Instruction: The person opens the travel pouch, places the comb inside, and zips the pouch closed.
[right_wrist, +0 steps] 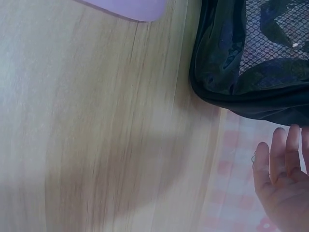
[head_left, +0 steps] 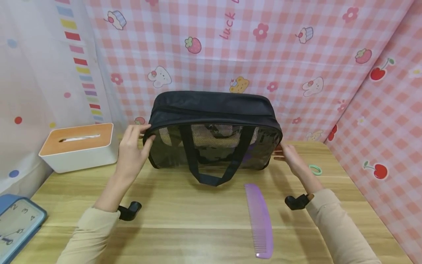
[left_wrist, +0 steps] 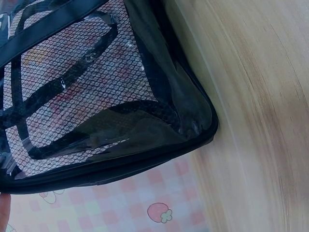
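A clear toiletry bag point(head_left: 211, 106) with black trim stands upright on the wooden table, its black strap handle point(head_left: 211, 179) hanging down in front. My left hand point(head_left: 130, 146) pinches the bag's left upper edge between thumb and fingers. At the opposite side, my right hand point(head_left: 290, 156) touches the bag with nearly straight fingers; the right wrist view shows those fingers point(right_wrist: 278, 154) against its black edge. Through the clear front panel, mesh point(left_wrist: 91, 82) shows inside. A purple comb point(head_left: 262, 223) lies on the table in front of the bag.
A white tissue box point(head_left: 82, 157) with an orange lid stands at the left. Nearer, a blue clock point(head_left: 39, 216) sits at the table's left edge. A green ring-shaped band point(head_left: 315, 169) lies right of my right hand. Pink checked cloth point(head_left: 211, 73) hangs behind the bag.
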A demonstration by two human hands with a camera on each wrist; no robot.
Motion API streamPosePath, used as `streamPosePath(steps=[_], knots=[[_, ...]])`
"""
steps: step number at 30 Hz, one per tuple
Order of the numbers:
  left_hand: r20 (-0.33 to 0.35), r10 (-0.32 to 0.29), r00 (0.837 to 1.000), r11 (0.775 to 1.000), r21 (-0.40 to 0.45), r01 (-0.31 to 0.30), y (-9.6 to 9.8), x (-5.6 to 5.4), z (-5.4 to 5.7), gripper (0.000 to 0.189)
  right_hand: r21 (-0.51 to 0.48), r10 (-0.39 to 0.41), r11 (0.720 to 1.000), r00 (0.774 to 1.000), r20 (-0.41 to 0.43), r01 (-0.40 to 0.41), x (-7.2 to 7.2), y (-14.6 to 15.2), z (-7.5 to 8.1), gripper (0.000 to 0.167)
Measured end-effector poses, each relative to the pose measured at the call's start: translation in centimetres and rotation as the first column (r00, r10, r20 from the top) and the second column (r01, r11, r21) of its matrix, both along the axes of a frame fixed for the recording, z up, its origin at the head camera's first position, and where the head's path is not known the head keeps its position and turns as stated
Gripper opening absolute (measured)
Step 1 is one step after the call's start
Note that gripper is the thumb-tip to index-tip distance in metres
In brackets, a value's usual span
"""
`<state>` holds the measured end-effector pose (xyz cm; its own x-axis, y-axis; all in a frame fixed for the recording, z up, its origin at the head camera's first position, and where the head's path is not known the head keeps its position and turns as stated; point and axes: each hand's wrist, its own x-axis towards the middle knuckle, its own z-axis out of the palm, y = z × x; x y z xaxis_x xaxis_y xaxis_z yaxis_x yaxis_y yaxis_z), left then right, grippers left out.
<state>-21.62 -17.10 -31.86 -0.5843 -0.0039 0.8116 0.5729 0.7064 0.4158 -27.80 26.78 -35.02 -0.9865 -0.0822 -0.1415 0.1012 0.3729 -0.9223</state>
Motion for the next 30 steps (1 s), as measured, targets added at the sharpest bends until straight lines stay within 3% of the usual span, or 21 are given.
streamPosePath(steps=[11, 19, 24, 30], knots=[[-0.023, -0.001, 1.000, 1.000, 0.004, 0.001, 0.05, 0.05, -0.06, 0.029, -0.048, -0.037, 0.998, 0.999, 0.026, 0.039, -0.44, -0.43, 0.05, 0.043], [-0.026, -0.001, 1.000, 1.000, 0.004, 0.001, 0.03, 0.03, -0.11, 0.028, -0.093, -0.042, 0.995, 0.998, 0.037, 0.045, -0.66, -0.65, -0.05, 0.043], [-0.025, 0.005, 1.000, 1.000, 0.005, -0.005, 0.07, 0.00, -0.14, 0.028, -0.167, -0.042, 0.985, 0.998, 0.057, 0.051, -0.82, -0.67, -0.12, 0.037], [-0.022, 0.009, 1.000, 1.000, 0.004, -0.009, 0.05, -0.03, -0.16, 0.029, -0.245, -0.040, 0.968, 0.997, 0.071, 0.056, -0.81, -0.56, -0.07, 0.043]])
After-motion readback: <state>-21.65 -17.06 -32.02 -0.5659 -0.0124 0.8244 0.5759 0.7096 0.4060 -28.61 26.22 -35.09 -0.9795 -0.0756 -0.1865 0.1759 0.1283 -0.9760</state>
